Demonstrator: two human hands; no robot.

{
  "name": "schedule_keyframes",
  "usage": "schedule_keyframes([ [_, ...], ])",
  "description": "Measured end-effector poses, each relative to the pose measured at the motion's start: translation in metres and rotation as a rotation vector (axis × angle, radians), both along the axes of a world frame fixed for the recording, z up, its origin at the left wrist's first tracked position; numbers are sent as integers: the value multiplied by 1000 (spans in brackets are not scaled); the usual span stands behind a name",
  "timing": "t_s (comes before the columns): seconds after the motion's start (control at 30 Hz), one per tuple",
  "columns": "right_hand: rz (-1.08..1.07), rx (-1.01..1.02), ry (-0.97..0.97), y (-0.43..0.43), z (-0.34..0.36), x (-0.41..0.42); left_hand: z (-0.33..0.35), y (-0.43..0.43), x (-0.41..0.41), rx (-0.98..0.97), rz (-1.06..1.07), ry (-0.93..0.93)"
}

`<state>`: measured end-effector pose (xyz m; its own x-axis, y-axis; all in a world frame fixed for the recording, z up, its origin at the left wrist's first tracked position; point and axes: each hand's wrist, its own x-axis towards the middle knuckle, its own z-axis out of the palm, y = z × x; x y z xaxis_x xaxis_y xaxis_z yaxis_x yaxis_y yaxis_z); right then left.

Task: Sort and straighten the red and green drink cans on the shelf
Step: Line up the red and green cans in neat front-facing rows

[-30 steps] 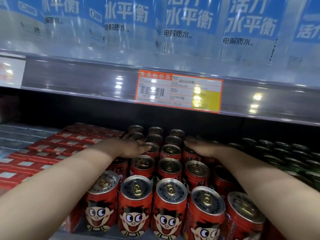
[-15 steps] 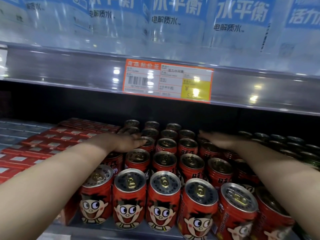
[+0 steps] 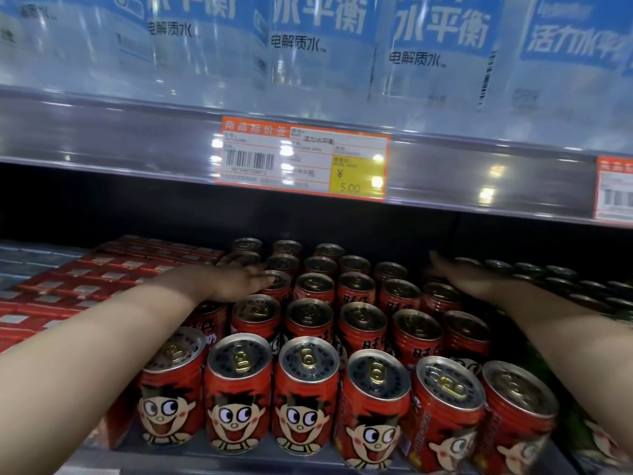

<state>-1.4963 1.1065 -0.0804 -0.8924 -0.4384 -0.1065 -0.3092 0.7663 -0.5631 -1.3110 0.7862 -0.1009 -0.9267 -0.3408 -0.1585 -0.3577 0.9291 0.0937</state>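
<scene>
Red drink cans (image 3: 308,389) with a cartoon face stand in several rows on the lower shelf. The front row leans slightly to the right at its right end. Dark green cans (image 3: 561,282) fill the back right, mostly in shadow. My left hand (image 3: 236,277) lies flat, fingers straight, on the can tops at the left side of the red block. My right hand (image 3: 479,277) lies flat with straight fingers over the can tops where red meets green. Both forearms reach in from the bottom corners.
Flat red cartons (image 3: 113,279) are stacked left of the cans, with grey packs (image 3: 30,258) further left. The upper shelf edge (image 3: 137,145) carries an orange price tag (image 3: 303,159) and overhangs the cans. Blue-labelled water bottles (image 3: 322,46) stand above.
My right hand has slid to the right, from the middle of the red cans to the red and green border. More red cans show between my hands. My left hand has stayed in place.
</scene>
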Motion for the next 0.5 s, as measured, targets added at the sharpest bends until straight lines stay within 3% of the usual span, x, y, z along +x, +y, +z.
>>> schedule_keyframes([
  [0.2, 15, -36, -71, 0, -1, 14, 0, -1, 0, 13, 3, -6],
  [0.37, -53, -22, 22, 2, 2, 26, -2, -6, -1, 34, -7, 6],
  [0.5, -61, -100, -96, 12, -2, 37, -1, -5, 1, 32, -5, 2],
])
